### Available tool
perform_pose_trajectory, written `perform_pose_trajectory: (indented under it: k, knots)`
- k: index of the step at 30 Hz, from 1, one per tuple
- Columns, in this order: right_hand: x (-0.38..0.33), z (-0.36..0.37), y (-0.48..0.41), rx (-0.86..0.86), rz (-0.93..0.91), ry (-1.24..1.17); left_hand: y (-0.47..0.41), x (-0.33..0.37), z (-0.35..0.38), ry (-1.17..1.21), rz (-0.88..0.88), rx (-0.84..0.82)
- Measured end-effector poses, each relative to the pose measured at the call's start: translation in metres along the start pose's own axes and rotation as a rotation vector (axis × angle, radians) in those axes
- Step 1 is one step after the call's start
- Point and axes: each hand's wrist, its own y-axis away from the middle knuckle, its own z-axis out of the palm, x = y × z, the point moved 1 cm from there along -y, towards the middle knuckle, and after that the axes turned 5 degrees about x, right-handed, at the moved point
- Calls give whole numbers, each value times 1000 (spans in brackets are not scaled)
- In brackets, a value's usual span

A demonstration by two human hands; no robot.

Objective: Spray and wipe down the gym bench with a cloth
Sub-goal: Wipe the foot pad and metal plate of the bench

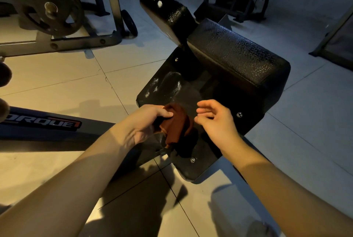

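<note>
My left grip (149,122) pinches the bunched cloth (177,122), my right grip (215,120) spread just beside it; loose folds may slip and skip the wet streaks (155,84) beyond.

At the centre of the frame, the left hand (147,122) grips a crumpled rust-brown cloth (177,122) against the black bench's (238,57) flat studded panel (210,150). Wet streaks shine on the panel above the cloth. The right hand (217,122) hovers just right of the cloth, fingers loosely curled, holding nothing. A second pad (172,13) at upper centre carries two white blobs. A weight plate (45,7) sits at the upper left, above the tiled floor (57,76).
</note>
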Motion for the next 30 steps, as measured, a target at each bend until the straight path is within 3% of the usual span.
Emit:
perform_pose_trajectory:
  k: [4,8,11,14,16,21,26,30]
  knots:
    - [11,7,3,-274,145,-151,12,7,12,3,48,-113]
    - [15,8,3,-140,72,10,18,15,9,-300,98,-267]
    - [8,7,3,-156,73,6,14,17,10,-450,187,-172]
    - [8,3,3,-377,258,-151,9,15,6,-296,148,-97]
    - [11,-1,5,-457,343,-104,6,13,1,-232,130,-52]
    - [19,6,3,-233,534,-212,2,-16,20,-642,469,227]
    - [23,5,-2,-159,687,-399,17,-38,43,-632,472,-4]
    - [28,-4,3,-261,721,-426,1,-43,31,-560,429,38]
